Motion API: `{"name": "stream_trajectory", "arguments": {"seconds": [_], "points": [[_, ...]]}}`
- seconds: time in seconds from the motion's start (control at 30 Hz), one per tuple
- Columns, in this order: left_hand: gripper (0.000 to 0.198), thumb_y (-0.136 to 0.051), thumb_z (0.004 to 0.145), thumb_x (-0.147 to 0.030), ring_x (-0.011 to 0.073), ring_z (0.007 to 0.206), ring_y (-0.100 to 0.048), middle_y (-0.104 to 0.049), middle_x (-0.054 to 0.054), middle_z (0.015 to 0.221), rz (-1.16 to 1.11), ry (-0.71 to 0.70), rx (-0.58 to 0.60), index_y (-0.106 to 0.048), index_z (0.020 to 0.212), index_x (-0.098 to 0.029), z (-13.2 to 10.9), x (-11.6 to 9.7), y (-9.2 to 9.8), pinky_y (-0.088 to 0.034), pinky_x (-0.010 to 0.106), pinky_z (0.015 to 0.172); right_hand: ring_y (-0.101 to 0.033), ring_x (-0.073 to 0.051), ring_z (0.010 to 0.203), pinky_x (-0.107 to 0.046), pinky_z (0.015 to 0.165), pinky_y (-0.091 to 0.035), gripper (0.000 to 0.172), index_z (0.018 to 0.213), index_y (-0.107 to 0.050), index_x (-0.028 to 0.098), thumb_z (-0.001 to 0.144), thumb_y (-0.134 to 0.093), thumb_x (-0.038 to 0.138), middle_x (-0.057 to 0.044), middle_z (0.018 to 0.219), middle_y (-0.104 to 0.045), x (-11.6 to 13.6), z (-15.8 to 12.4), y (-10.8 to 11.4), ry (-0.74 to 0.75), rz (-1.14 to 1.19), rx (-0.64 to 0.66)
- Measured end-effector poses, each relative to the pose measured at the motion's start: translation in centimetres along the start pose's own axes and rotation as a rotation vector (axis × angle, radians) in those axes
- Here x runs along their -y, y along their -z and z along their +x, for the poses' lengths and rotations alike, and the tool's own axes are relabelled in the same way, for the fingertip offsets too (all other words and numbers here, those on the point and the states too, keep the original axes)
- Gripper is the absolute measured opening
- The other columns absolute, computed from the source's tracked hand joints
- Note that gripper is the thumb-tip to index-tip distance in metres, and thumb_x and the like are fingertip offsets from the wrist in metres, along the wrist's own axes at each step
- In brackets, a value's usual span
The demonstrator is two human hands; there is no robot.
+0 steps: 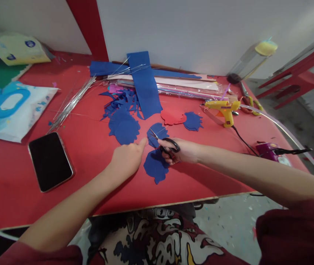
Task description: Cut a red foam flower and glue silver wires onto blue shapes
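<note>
My right hand (172, 152) is closed around the black handles of a pair of scissors (170, 144). Their thin blades point up and left over a blue foam cutout (154, 133) with a jagged edge. My left hand (128, 157) is curled, thumb and finger together at that cutout's left edge; whatever they hold is hidden. Just below the scissors lies another blue cutout (156, 167), partly under my right hand. Farther left rests a stack of blue cutouts (125, 127). A red cutout (172, 117) and a smaller blue one (193, 121) lie beyond my right hand.
Blue foam strips (145, 84), scraps (123, 103) and thin wires (75, 103) lie toward the back. A yellow glue gun (224, 109) with a cord is at right, near yellow-handled scissors (252, 105). A dark-screened tablet (51, 162) and wipes pack (16, 106) sit left.
</note>
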State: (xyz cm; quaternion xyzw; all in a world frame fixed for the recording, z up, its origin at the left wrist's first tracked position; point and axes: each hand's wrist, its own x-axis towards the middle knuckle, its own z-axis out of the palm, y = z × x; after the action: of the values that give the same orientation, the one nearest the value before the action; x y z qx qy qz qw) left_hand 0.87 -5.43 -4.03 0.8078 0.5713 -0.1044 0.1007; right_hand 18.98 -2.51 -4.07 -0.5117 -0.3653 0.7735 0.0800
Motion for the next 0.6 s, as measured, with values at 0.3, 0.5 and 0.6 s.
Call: {"name": "stream_trajectory", "arguments": {"seconds": [0.3, 0.5, 0.6], "points": [[0.041, -0.031, 0.085, -0.012, 0.027, 0.074, -0.066, -0.067, 0.013, 0.085, 0.018, -0.013, 0.02, -0.043, 0.124, -0.019, -0.35, 0.58, -0.04, -0.048, 0.032, 0.057, -0.042, -0.008, 0.042, -0.023, 0.047, -0.039, 0.054, 0.063, -0.034, 0.02, 0.06, -0.066, 0.064, 0.007, 0.046, -0.045, 0.16, 0.13, -0.3, -0.009, 0.0, 0.036], [0.04, -0.032, 0.084, -0.01, 0.028, 0.074, -0.066, -0.067, 0.012, 0.085, 0.021, -0.031, 0.01, -0.044, 0.121, -0.019, -0.33, 0.72, -0.37, -0.048, 0.034, 0.058, -0.041, -0.007, 0.041, -0.021, 0.045, -0.036, 0.05, 0.062, -0.034, 0.02, 0.061, -0.069, 0.055, 0.007, 0.045, -0.045, 0.18, 0.29, -0.42, 0.001, 0.006, 0.058], [0.04, -0.033, 0.082, -0.007, 0.0282, 0.073, -0.066, -0.066, 0.012, 0.084, 0.033, -0.043, 0.016, -0.045, 0.118, -0.018, -0.2, 0.87, -0.33, -0.048, 0.034, 0.057, -0.04, -0.007, 0.039, -0.021, 0.042, -0.034, 0.041, 0.061, -0.037, 0.019, 0.062, -0.07, 0.043, 0.006, 0.044, -0.044, 0.18, 0.34, -0.4, -0.019, -0.009, 0.062]]}}
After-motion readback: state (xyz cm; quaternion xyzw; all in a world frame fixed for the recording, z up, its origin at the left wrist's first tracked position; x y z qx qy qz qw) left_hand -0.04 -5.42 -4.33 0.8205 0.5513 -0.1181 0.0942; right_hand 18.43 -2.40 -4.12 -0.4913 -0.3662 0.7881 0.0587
